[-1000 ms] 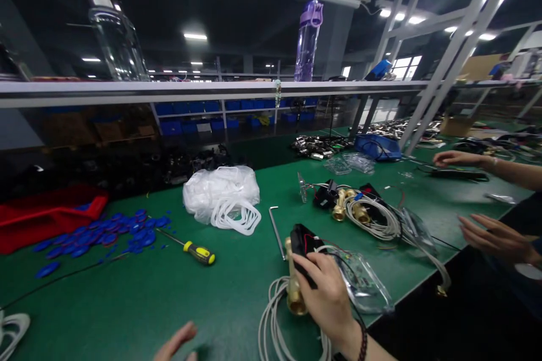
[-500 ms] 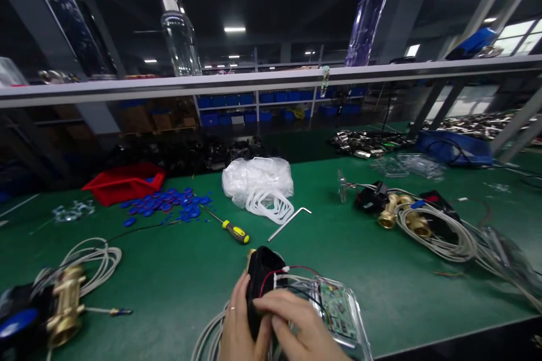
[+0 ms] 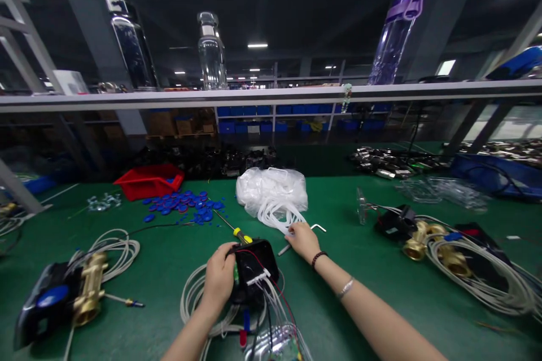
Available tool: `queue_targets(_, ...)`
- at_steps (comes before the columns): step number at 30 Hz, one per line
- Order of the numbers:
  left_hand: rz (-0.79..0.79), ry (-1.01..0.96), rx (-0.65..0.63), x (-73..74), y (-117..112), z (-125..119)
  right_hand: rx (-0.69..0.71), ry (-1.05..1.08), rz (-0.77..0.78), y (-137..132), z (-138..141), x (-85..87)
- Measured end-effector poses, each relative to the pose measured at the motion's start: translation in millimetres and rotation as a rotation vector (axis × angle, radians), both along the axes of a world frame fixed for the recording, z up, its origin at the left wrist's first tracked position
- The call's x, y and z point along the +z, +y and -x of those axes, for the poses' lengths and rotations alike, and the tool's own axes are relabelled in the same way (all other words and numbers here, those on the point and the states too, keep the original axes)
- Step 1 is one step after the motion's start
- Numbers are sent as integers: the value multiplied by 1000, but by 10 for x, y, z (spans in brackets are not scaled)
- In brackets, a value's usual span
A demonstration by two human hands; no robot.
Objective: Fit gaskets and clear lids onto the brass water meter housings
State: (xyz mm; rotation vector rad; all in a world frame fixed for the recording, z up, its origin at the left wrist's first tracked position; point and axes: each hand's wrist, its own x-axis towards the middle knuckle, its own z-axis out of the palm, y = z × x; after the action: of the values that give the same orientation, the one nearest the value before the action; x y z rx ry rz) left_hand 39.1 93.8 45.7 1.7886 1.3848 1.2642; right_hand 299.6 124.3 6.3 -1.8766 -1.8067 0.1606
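Note:
My left hand is closed on the left rim of an open black plastic housing. Red, black and grey wires with a white connector run out of it. Below lies a clear cover with a circuit board, partly cut off by the frame edge. My right hand reaches past the housing and pinches the near edge of the white sealing rings. Beneath that hand lies a hex key, its middle hidden. A yellow-and-black screwdriver rests behind the housing. Coiled grey cable surrounds its left side.
A white plastic bag stands behind the rings. Blue caps lie scattered by a red bin. Brass-bodied meters with cables sit left and right. A shelf with bottles spans the bench.
My right hand has left the wires at the housing and moved forward to the white rings. My left hand now grips the housing's rim, and its open side faces me. The view has shifted left.

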Motion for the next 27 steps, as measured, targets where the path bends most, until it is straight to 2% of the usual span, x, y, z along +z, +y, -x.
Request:
queue_targets(3, -77, 48, -43, -27, 116, 27, -29, 46, -88, 16, 54, -46)
queue_targets(5, -103, 81, -62, -48, 145, 56, -71, 102, -183, 11, 37, -10)
queue_targets(7, -115, 112, -66, -67, 105, 86, -129, 172, -300, -21, -20, 98)
queue_targets(10, -139, 144, -20, -61, -111, 122, -158, 272, -486, -195, -84, 379)
queue_targets(13, -213, 174, 73, 52, -445, 132, -42, 335, -597, -575, 23, 699)
queue_targets(15, -228, 179, 87, 194, -664, 120, 86, 357, -597, -900, 187, 878)
queue_targets(16, -201, 182, 52, 274, -759, 110, 145, 363, -585, -1064, 274, 950)
queue_targets(19, -21, 227, -182, 474, -971, 93, 326, 349, -553, -1499, 461, 1089)
queue_targets(21, 95, 229, -261, 535, -1070, 115, 467, 284, -561, -1726, 494, 1105)
queue_targets(23, 188, 195, -255, 536, -1160, 180, 582, 231, -554, -1916, 483, 1055)
queue_targets(25, 288, 153, -276, 492, -1256, 282, 633, 286, -460, -2088, 483, 933)
queue_targets(27, 404, 103, -359, 410, -1358, 397, 611, 431, -315, -2245, 526, 740)
